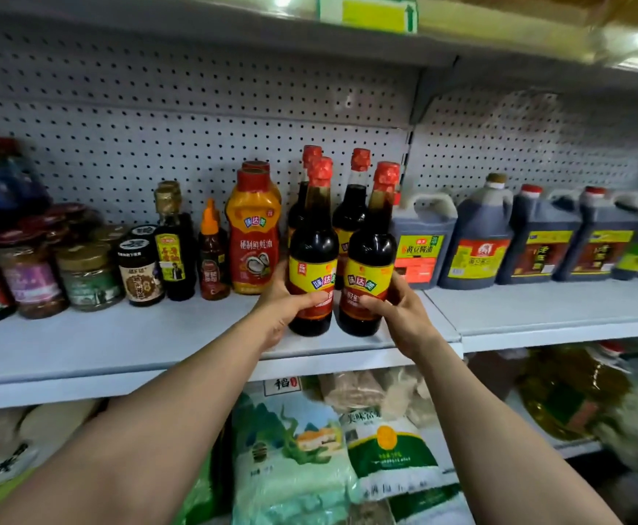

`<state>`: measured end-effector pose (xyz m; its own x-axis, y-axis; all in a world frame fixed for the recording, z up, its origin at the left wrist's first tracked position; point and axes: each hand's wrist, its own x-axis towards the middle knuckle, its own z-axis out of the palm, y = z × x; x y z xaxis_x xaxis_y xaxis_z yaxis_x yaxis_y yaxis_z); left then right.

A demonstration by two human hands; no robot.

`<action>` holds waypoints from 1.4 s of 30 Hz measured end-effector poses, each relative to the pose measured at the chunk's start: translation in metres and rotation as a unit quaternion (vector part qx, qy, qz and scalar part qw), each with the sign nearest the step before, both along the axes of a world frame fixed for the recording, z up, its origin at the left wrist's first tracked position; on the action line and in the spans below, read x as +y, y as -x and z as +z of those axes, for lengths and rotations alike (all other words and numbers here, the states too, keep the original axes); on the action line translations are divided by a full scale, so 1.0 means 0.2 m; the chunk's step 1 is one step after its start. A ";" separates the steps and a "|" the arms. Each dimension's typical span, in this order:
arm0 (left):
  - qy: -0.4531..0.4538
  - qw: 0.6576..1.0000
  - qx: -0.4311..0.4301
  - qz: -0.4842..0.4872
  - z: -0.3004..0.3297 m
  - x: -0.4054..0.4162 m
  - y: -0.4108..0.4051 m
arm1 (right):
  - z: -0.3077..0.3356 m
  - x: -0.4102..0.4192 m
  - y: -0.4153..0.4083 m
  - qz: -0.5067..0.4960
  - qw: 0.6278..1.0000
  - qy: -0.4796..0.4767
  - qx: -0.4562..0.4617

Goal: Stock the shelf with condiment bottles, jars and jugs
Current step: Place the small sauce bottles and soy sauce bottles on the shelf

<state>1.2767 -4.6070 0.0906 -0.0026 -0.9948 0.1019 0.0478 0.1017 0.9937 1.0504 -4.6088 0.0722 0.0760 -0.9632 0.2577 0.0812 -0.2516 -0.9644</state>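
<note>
Both forearms reach up from the bottom edge. Left hand (285, 303) grips the left dark bottle (312, 255); right hand (400, 310) grips the right dark bottle (371, 259). Each bottle: dark liquid, red foil cap, yellow-and-red label. Both stand upright, side by side near the front of the white shelf (120, 346), with two matching bottles (351, 210) just behind.

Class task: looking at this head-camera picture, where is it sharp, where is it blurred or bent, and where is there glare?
Head view: sharp on the two front soy bottles and both hands; edges blur, especially the jars at left and lower right; the wide lens bows the shelf; ceiling light glares on the upper shelf edge.
</note>
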 end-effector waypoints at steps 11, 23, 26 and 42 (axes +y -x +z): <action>0.034 0.975 -0.220 0.021 -0.01 -0.05 -0.02 | -0.08 0.02 -0.05 -0.106 0.990 0.014 0.092; 0.013 0.973 -0.218 0.067 -0.06 -0.11 -0.02 | -0.09 -0.08 -0.05 -0.191 0.966 -0.004 0.175; 0.013 0.971 -0.229 0.068 -0.05 -0.13 -0.02 | -0.09 -0.10 -0.06 -0.191 0.965 0.000 0.181; -0.012 0.961 -0.267 0.077 -0.02 -0.31 0.01 | -0.07 -0.32 -0.09 -0.146 0.967 0.003 0.207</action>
<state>1.2749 -4.6700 0.0870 0.0985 -0.9897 0.1037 -0.4826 0.0436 0.8748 1.0678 -4.6732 0.0580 -0.1010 -0.9577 0.2693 -0.3869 -0.2116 -0.8975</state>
